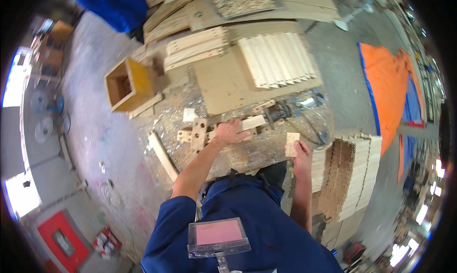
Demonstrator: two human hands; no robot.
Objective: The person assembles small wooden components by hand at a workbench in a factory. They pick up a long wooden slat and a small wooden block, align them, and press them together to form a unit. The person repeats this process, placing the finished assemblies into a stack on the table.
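My left hand (229,132) is laid over a pale wooden strip (253,122) on the workbench, fingers on its far side and thumb on the near side. The strip's right end meets a dark metal clamp (277,114). Under and beside the hand lie wooden blocks with round holes; one drilled block (198,135) stands out just left of it. Off to the right, my right hand (302,158) pinches a small flat tan rectangular piece (292,144) near the bench's front edge. Whether that piece is wood or sandpaper I cannot tell.
Wooden slats (276,59) lie in a row on cardboard at the back. A yellow wooden box (135,85) stands at the left, and a loose strip (163,155) lies at the front left. Stacked boards (359,173) rise at right. Across the bench works another person (112,6).
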